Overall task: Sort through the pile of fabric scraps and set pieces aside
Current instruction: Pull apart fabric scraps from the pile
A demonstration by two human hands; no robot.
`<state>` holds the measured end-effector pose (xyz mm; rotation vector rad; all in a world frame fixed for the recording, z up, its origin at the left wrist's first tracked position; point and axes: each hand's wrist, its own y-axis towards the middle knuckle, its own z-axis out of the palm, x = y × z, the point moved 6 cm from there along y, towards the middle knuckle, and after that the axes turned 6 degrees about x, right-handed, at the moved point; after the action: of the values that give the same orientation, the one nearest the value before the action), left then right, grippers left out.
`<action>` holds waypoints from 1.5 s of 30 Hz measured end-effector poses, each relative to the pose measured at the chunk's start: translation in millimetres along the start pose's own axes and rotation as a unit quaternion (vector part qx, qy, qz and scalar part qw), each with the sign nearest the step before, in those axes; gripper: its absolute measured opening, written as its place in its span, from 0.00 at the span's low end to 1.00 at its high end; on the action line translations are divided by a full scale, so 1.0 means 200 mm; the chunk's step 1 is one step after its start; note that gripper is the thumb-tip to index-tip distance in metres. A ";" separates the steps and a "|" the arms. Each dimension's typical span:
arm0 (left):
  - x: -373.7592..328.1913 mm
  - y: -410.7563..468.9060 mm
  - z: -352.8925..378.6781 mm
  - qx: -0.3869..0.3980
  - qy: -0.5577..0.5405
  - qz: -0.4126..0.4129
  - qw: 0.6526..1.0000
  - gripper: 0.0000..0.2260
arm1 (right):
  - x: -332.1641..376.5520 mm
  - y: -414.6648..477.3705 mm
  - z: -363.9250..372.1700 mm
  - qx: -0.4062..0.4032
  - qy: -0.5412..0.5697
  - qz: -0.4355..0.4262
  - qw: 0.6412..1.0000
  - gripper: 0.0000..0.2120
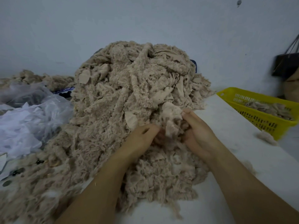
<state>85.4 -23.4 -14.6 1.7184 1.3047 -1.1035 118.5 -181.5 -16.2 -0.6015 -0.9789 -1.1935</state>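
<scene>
head view is showing the pile of fabric scraps (129,94) heaped on the white table (234,143) against the wall. at its near edge the right hand (197,131) is curling round a pale scrap (173,117), while the left hand (142,136) is pinching the pile just beside it, likely to tease the scrap free. the yellow basket (252,93) on the right is holding a few scraps, probably the set-aside spot.
</scene>
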 end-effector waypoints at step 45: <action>-0.05 0.01 -0.03 0.046 -0.608 0.075 0.789 0.20 | -0.14 -0.03 0.22 0.124 -0.610 -0.066 0.780 0.12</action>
<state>88.0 -22.4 -2.6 0.7435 0.2686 -1.7190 97.1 -134.5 -20.4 -1.1361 -2.2631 -0.6535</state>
